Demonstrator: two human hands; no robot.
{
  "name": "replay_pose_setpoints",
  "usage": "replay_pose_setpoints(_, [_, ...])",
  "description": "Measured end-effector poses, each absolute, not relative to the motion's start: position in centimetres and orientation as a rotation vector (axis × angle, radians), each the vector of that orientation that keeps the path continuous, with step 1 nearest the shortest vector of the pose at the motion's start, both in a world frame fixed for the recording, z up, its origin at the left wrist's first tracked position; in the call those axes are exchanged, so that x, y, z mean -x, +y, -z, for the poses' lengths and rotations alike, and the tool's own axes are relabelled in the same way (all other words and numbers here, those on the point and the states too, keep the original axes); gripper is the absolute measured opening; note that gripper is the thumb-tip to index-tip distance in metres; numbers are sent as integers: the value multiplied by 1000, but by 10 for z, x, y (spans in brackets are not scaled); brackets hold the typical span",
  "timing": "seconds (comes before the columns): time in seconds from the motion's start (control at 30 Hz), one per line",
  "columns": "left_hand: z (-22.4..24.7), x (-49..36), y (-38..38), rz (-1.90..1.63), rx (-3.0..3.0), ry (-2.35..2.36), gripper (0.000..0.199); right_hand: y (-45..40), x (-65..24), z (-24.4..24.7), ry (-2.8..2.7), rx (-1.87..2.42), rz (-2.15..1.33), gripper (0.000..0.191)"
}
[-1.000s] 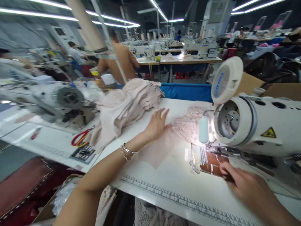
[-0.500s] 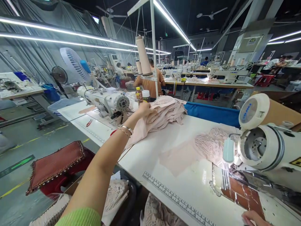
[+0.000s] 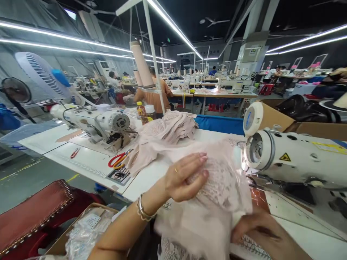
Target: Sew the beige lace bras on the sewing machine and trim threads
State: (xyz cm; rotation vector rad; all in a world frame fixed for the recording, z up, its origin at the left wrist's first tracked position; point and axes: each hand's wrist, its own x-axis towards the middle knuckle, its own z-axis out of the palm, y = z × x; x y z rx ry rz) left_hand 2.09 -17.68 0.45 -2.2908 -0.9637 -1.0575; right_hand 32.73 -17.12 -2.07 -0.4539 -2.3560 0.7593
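A pale pink lace fabric piece (image 3: 217,180) stretches across the front of the white table and hangs toward me, its lower part smeared by motion. My left hand (image 3: 187,177), with a ring and a bracelet, is closed on the lace, thumb and fingers near each other. At the lower right my right hand (image 3: 260,231) is blurred, its fingertips closed on the fabric's edge. Right beside the cloth stands a sewing machine (image 3: 298,155) with its lamp lit; the fabric hides part of its needle area. Behind my left hand lies a pile of similar fabric pieces (image 3: 173,124).
Red-handled scissors (image 3: 116,160) and a small red snipper (image 3: 75,152) lie on the left tabletop near a second sewing machine (image 3: 94,121). Thread cones (image 3: 142,65) rise at the back. A box with plastic bags (image 3: 84,231) and a red stool (image 3: 35,216) stand below left.
My left hand has come from the pile toward me and right, with fabric in front of it. My right hand has risen to the fabric's edge. The view has turned right.
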Motion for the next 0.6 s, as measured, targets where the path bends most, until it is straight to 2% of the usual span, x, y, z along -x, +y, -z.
replay_pose_setpoints(0.03, [2,-28,-174,1048,2245,-922,33,-177,-316,16,-2386,426,-1026,38])
replay_pose_setpoints(0.1, [15,-36,-165,978,2074,-1062,43,-185,-303,15,-2367,517,-1303,35])
replay_pose_setpoints(0.17, [30,-43,-163,838,1996,-1431,48,-189,-300,21,-2337,733,-1276,32])
replay_pose_setpoints(0.2, [39,-46,-166,789,1998,-1597,42,-190,-300,27,-2305,853,-1188,31])
replay_pose_setpoints(0.27, [58,-57,-181,811,2127,-1839,10,-191,-302,42,-2207,1042,-1034,31])
replay_pose_setpoints(0.33, [75,-73,-203,956,2489,-1964,30,-192,-301,55,-2065,1128,-988,35])
replay_pose_setpoints(0.4, [85,-90,-222,1231,2894,-2012,43,-195,-297,64,-1922,1134,-1020,41])
replay_pose_setpoints(0.47, [89,-105,-233,1737,3044,-2210,47,-198,-290,72,-1777,1113,-1035,44])
replay_pose_setpoints(0.53, [88,-114,-237,2394,2817,-2499,45,-200,-284,78,-1601,1151,-971,43])
replay_pose_setpoints(0.6, [86,-118,-235,2939,2459,-2590,38,-200,-280,85,-1405,1261,-862,44])
